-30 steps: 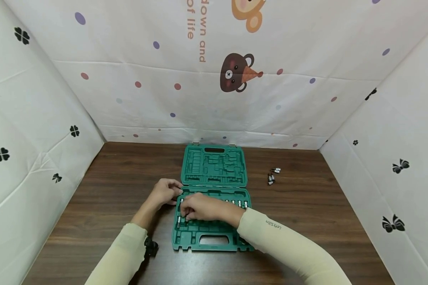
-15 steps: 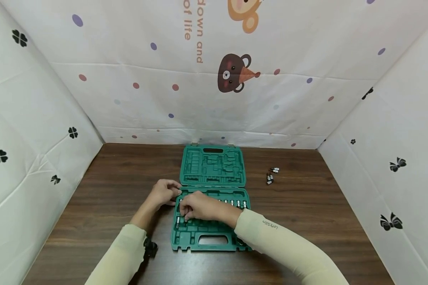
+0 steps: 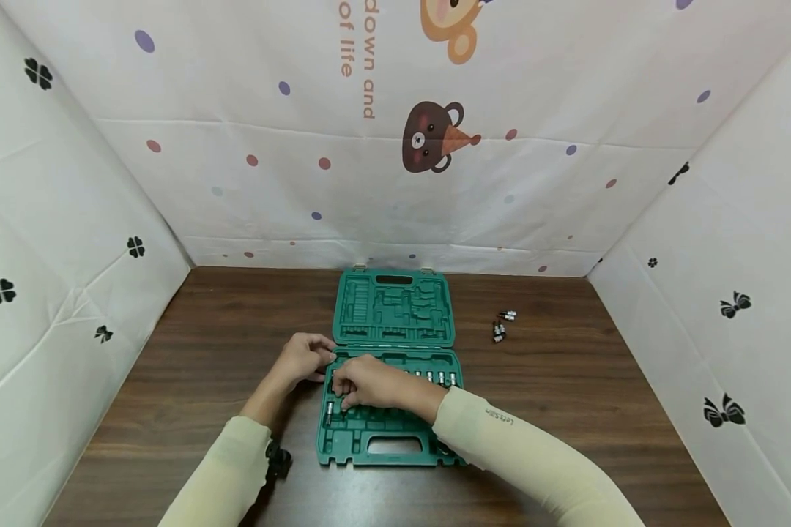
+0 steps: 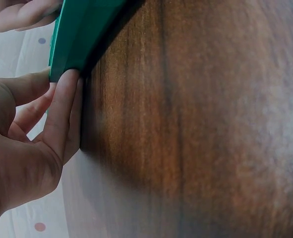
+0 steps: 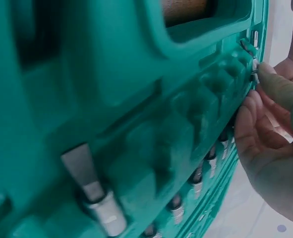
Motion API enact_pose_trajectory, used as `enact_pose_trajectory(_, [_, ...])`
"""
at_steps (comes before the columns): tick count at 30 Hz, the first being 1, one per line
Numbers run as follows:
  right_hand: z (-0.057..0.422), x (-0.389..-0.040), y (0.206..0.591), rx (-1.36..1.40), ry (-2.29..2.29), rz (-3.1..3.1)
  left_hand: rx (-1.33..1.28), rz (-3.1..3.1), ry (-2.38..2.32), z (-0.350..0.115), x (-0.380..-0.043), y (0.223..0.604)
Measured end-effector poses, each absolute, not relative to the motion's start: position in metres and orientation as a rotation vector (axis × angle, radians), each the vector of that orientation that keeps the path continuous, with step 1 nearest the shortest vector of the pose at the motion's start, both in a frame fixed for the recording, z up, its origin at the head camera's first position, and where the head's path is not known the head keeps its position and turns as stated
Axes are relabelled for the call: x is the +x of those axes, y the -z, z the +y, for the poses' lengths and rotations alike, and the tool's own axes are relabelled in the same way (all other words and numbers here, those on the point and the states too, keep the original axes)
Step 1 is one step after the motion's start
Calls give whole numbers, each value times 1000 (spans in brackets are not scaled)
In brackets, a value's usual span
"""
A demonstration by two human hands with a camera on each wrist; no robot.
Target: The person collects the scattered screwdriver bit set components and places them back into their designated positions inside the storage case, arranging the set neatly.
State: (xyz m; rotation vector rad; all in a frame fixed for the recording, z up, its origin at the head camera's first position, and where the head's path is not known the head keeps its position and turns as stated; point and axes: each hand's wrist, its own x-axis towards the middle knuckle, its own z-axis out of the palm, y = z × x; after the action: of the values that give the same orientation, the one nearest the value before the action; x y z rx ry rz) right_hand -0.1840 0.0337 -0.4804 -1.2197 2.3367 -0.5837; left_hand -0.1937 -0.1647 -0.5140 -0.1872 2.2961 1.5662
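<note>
A green plastic tool case [image 3: 349, 455] lies unfolded on the table, with bit sockets in some of its moulded slots. My left hand [image 3: 301, 356] holds the case's left edge near the hinge; in the left wrist view its thumb and finger bear on the green rim and side wall. Over the left part of the tray, my right hand [image 3: 372, 382] pinches a small silver bit socket [image 5: 256, 67] at its slot. The thumb covers much of that piece. Another bit socket [image 3: 329, 413] sits in the leftmost slot. A flat-bladed bit socket [image 5: 99, 198] shows large in the right wrist view.
Several loose bit sockets [image 3: 499, 331] lie on the brown wooden table [image 3: 554, 380] right of the case. The case lid [image 3: 395, 307] lies back toward the printed cloth wall [image 3: 395, 183]. Cloth walls also close off both sides. My right forearm crosses the tray.
Both hands stay in nearly the same places; the right fingers shift only slightly at the slot. The head view drifts a little.
</note>
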Motion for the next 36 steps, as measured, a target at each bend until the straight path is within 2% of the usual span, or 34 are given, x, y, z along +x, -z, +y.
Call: enact_pose_trajectory(36, [35,-187,480,-1131,687,2289,-195,2286,-1564,-165,-197,514])
